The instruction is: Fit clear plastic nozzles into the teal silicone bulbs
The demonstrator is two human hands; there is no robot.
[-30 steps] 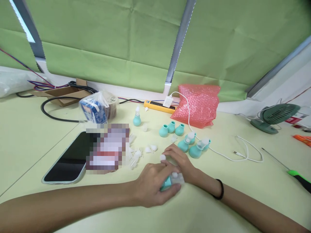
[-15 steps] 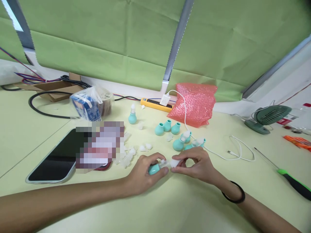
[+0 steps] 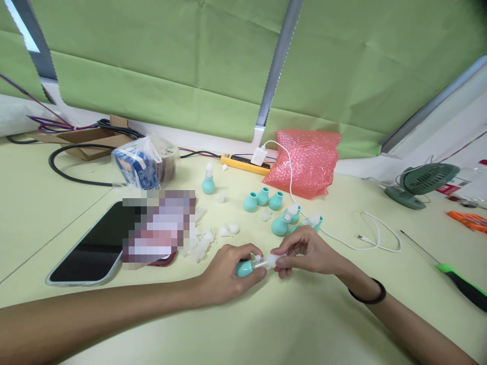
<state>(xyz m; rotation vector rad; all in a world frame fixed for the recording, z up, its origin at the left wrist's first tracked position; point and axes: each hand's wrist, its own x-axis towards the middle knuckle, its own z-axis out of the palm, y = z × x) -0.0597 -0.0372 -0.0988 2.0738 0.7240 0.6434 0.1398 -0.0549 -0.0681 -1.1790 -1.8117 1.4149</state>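
Lying at the left of the pale table (image 3: 41,203), a dark phone (image 3: 83,252) rests face up; a blurred patch covers its right end. Behind it are a cardboard box (image 3: 89,139), a looped black cable (image 3: 63,175) and a clear bag (image 3: 146,165) holding a blue carton. Loose clear tips (image 3: 201,246) lie scattered just right of the patch.

The left hand (image 3: 228,274) rests on the table near the centre. Its thumb and fingers are closed around a teal bulb (image 3: 243,267), which lies on its side with the neck pointing right. The right hand (image 3: 310,252) meets it from the right: thumb and forefinger pinch a clear cap (image 3: 272,260) held against the bulb's neck (how far it is pushed on cannot be told). A black band (image 3: 367,295) circles the right wrist.

Behind the hands, one capped bulb (image 3: 208,182) stands upright. Three bare bulbs (image 3: 262,198) stand in a row, and further capped bulbs (image 3: 283,223) lie just beyond the right hand. At the back edge are a yellow power strip (image 3: 239,163), a white charger (image 3: 261,156) plugged into it and a pink bubble-wrap bag (image 3: 306,162). A white cable (image 3: 365,241) runs from the charger and coils to the right. At far right are a green fan (image 3: 418,183) and a green-handled screwdriver (image 3: 458,280).
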